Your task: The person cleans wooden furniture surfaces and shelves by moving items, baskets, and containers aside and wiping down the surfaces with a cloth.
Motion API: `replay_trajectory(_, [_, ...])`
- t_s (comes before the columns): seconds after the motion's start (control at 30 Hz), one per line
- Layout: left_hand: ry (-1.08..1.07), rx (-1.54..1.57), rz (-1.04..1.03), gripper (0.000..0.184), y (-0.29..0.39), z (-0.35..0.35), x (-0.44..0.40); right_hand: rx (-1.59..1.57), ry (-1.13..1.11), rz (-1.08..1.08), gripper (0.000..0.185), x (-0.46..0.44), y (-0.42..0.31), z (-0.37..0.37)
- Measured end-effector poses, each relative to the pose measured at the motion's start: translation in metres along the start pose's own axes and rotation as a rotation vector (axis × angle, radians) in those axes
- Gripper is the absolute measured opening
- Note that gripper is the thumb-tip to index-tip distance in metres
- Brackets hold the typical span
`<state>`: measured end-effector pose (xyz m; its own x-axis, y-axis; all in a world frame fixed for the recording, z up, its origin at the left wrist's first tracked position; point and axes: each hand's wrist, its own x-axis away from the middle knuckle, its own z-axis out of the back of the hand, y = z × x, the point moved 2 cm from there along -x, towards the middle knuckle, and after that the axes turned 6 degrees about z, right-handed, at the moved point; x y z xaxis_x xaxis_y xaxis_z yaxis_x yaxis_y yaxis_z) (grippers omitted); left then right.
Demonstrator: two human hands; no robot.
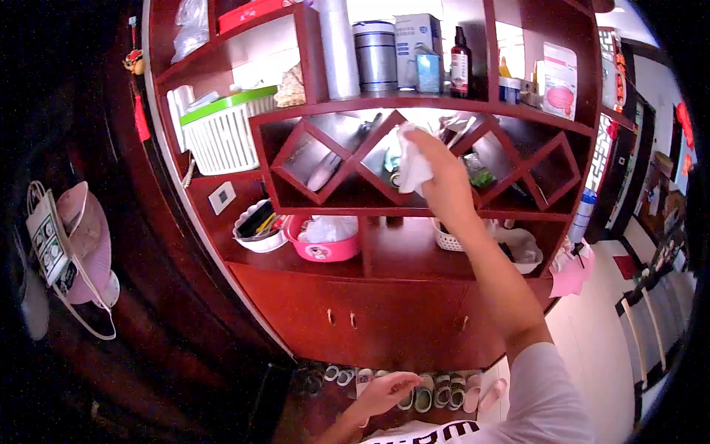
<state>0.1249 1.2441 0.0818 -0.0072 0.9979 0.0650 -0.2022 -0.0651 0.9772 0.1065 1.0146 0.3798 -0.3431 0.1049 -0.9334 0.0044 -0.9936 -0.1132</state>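
Note:
My right hand (442, 174) is raised to the red wooden cabinet's diamond-lattice shelf (359, 169), its fingers closed on a crumpled white cloth (414, 166). The cloth covers part of a middle compartment, where small items show only in part. Just right of the hand, a green item (482, 177) lies in another compartment. To the left, a pale oblong object (324, 172) rests inside a diamond. Low in front of my body hangs my left hand (388, 392), holding nothing, with its fingers loosely extended above the shoes on the floor.
Above the lattice stand a metal canister (376, 58), a dark spray bottle (460, 63) and a green-rimmed white basket (222, 133). Below it are a pink basin (323, 240) and a white bowl (259, 229). Several shoes (442, 391) line the cabinet's foot. Hats and bags (74, 244) hang left.

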Motion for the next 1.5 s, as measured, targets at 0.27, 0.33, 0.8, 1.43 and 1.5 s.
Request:
replay_trajectory(0.27, [0.204,-0.047,-0.078,0.023,0.0,0.025,0.024,0.883,-0.401,0.501,0.022,-0.05,0.0,-0.101])
replay_trajectory(0.33, [0.214,-0.027,-0.081,0.023,-0.003,0.031,0.034,0.765,-0.426,0.325,0.023,-0.059,-0.008,-0.116])
replay_trajectory(0.8, [0.206,0.017,0.068,0.026,-0.04,0.06,0.072,0.309,-0.212,-0.182,0.032,-0.09,-0.013,-0.157])
replay_trajectory(1.43, [0.188,0.03,0.136,0.027,-0.034,0.074,0.084,0.299,-0.213,0.006,0.039,-0.05,-0.036,-0.12])
replay_trajectory(1.5, [0.181,0.052,0.105,0.027,-0.04,0.076,0.079,0.177,-0.01,0.346,0.039,-0.052,-0.064,-0.118])
